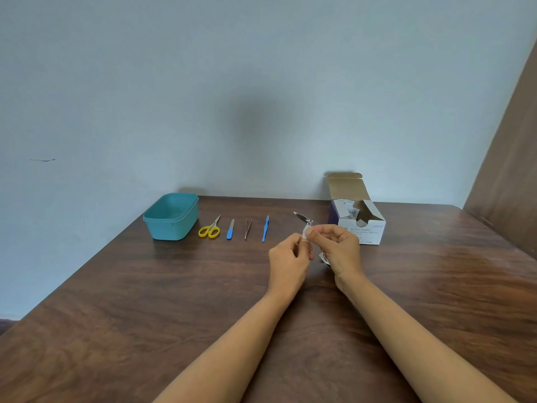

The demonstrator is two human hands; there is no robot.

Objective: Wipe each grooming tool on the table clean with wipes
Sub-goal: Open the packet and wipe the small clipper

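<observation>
Head view down over a dark wooden table (145,330). Both hands raised close together above its middle. Gripped in the curled left hand (287,257): a metal nail clipper (302,217), lever poking out beyond the fingertips. Pinched onto it by the right hand (338,248): a small white wipe (305,233). Seemingly mid-wipe on the clipper; next, turning it to reach lever and blades. Well left of the hands, a teal tub (171,228); just beyond the right hand, an open alcohol swab box (363,228). Between tub and hands, lying in a row: yellow scissors (209,229), nail file (230,229), tweezers (247,228), blue cuticle tool (265,229). Nothing blocking the reach.
</observation>
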